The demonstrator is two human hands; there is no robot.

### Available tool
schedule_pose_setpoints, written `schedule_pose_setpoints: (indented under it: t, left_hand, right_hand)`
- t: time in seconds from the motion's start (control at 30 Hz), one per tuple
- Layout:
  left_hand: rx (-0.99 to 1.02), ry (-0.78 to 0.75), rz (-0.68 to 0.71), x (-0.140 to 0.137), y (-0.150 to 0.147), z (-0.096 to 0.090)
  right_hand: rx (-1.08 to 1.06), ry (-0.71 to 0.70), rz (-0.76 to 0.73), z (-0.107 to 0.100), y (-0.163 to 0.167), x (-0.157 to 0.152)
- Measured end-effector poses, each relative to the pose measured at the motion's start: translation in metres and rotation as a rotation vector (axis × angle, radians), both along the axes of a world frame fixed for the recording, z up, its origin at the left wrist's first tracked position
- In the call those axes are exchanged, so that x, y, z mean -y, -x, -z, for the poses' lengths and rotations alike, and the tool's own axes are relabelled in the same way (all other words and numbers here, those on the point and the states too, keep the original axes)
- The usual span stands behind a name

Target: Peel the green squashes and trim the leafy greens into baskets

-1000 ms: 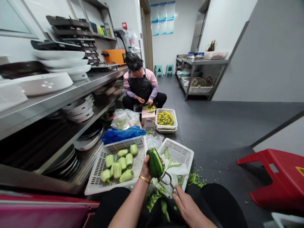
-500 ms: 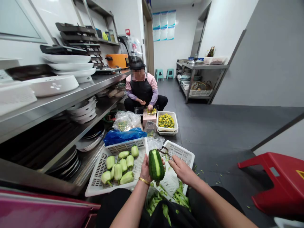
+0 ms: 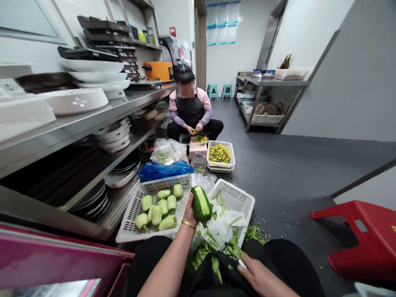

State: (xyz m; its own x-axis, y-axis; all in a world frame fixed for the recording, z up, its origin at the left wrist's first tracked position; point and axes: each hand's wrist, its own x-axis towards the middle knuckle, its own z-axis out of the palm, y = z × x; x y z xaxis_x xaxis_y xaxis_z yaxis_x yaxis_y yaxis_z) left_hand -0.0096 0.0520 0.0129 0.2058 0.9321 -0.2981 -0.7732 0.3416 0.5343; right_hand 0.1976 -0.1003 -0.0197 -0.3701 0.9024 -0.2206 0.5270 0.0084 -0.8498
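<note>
- My right hand (image 3: pixel 262 280) is low over my lap, fingers (image 3: pixel 243 264) curled around what I take to be the peeler (image 3: pixel 233 252); most of the tool is hidden, so I can't be sure.
- My left hand (image 3: pixel 189 212) has its fingers wrapped around a dark green gourd (image 3: pixel 201 204), held upright above the gap between the two baskets.
- Green peelings (image 3: pixel 213 258) lie across my lap and in the right white basket (image 3: pixel 239 198).
- The left white basket (image 3: pixel 130 225) holds pale peeled gourds (image 3: pixel 157 208).
- Beyond it lies a blue plastic bag (image 3: pixel 163 170).
- Further off, a person (image 3: pixel 193 113) squats beside a tray of yellow-green cuttings (image 3: pixel 219 153).
- A red stool (image 3: pixel 361 239) stands to my right.
</note>
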Motion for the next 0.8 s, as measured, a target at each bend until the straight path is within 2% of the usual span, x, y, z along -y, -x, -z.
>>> schedule_pose_setpoints:
  t: [0.07,0.17,0.27,0.33,0.43,0.53,0.63,0.7,0.8]
  left_hand:
    - [0.008,-0.039,0.062,0.004,-0.001,0.0]
    - [-0.008,-0.12,0.153,0.01,-0.003,-0.002]
    - [-0.087,-0.199,0.138,0.013,-0.005,-0.006]
    - [-0.16,-0.248,0.106,0.013,-0.006,-0.009]
    - [-0.235,-0.303,0.006,0.009,-0.005,-0.009]
    - [-0.235,-0.27,-0.152,0.002,-0.003,-0.005]
    - [-0.146,-0.144,-0.212,-0.003,0.001,-0.003]
    - [-0.06,-0.059,-0.165,-0.004,0.002,-0.004]
    - [0.02,-0.016,-0.059,-0.001,0.001,-0.002]
  right_hand:
    - [0.031,-0.031,0.029,-0.017,-0.01,-0.017]
    - [0.048,-0.161,0.129,-0.059,-0.009,-0.057]
    - [0.046,-0.251,0.159,-0.093,0.007,-0.094]
    - [0.056,-0.259,0.157,-0.101,0.022,-0.105]
    - [0.059,-0.247,0.201,-0.084,0.043,-0.095]
    - [0.037,-0.2,0.225,-0.041,0.05,-0.055]
    - [0.039,-0.091,0.116,-0.003,0.034,-0.016]
    - [0.053,-0.042,0.046,0.004,0.018,-0.007]
    - [0.086,-0.066,0.047,-0.019,0.005,-0.022]
